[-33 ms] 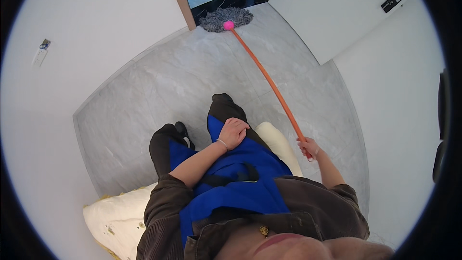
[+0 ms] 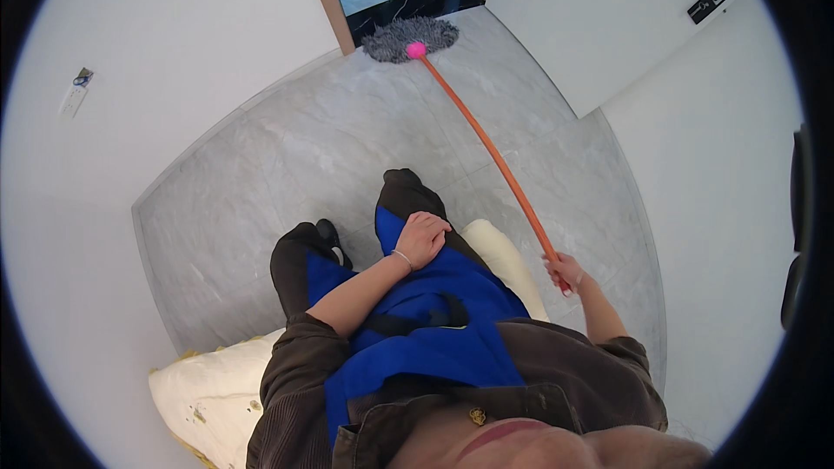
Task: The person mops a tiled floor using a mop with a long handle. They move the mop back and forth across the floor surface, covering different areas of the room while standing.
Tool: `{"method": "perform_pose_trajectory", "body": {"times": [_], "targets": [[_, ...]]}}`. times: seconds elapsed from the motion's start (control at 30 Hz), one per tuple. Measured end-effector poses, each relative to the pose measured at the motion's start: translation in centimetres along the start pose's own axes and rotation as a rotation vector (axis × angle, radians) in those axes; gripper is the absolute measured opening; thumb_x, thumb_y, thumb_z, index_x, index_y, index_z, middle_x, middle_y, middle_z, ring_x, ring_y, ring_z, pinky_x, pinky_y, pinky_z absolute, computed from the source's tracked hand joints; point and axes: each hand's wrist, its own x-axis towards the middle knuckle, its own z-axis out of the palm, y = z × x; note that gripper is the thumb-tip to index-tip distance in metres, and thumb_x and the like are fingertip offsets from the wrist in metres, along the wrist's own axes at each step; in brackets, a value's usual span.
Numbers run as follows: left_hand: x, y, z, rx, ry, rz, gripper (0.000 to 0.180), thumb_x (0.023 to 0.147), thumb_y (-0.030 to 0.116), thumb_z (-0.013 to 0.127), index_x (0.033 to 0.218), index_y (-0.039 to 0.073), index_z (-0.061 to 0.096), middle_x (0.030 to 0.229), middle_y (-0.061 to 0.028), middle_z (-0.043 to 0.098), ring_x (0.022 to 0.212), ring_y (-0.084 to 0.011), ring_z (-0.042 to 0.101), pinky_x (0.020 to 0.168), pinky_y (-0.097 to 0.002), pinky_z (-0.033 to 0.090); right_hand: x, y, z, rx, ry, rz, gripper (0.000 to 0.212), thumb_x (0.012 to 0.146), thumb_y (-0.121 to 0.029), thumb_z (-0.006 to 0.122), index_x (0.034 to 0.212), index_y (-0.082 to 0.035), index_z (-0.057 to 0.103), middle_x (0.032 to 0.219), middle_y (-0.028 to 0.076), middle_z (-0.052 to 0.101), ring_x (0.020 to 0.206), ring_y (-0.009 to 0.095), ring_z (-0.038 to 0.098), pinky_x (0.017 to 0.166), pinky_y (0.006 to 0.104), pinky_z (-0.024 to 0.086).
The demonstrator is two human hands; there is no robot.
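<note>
The right hand [image 2: 565, 271] grips the orange mop [image 2: 496, 156] near its end; the left hand [image 2: 423, 239] lies flat on the blue apron [image 2: 491, 297]. The mop's long axis slants forward-left, gray head [image 2: 391, 42] on the floor [image 2: 339, 139] ahead of the left hand.

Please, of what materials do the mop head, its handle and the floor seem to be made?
Mop head: probably microfibre or similar, matte grey, judging by shaggy strands.
Handle: perhaps plastic or coated metal, from its smooth, even orange surface.
Floor: likely ceramic or stone tile, smooth grey, with veining and thin joints.
</note>
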Motion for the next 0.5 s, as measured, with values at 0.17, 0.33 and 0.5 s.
{"method": "perform_pose_trajectory", "body": {"times": [0.17,0.33,0.5], "targets": [[1.0,0.2,-2.0,-0.022,0.038,-0.059,0.013,0.083,0.011,0.056,0.093,0.011,0.064,0.093,-0.0054,0.064,0.097,-0.0243,0.057,0.094,-0.0382,0.038,-11.9,0.5,-4.8,0.038,0.053,0.259,0.031,0.088,-0.019,0.062,0.115,-0.006,0.054,0.065,-0.003,0.046,0.046,0.008,0.044,0.041,0.0233,0.039],[-0.5,0.3,-2.1,-0.015,0.028,-0.044,0.012,0.084,0.012,0.055,0.092,0.011,0.064,0.093,-0.0055,0.064,0.098,-0.0238,0.058,0.094,-0.0385,0.038,-21.3,8.9,-7.6,0.025,0.148,0.475,0.033,0.085,-0.012,0.063,0.117,-0.006,0.055,0.065,-0.003,0.048,0.049,0.009,0.044,0.043,0.0226,0.037],[-0.1,0.4,-2.0,-0.062,0.066,-0.026,0.012,0.084,0.013,0.055,0.092,0.011,0.064,0.092,-0.0056,0.064,0.097,-0.0236,0.058,0.095,-0.0392,0.039,-23.0,14.8,-8.2,-0.086,0.163,0.742,0.013,0.077,-0.011,0.072,0.083,-0.004,0.063,0.067,0.002,0.052,0.053,0.013,0.046,0.051,0.0312,0.045]]}}
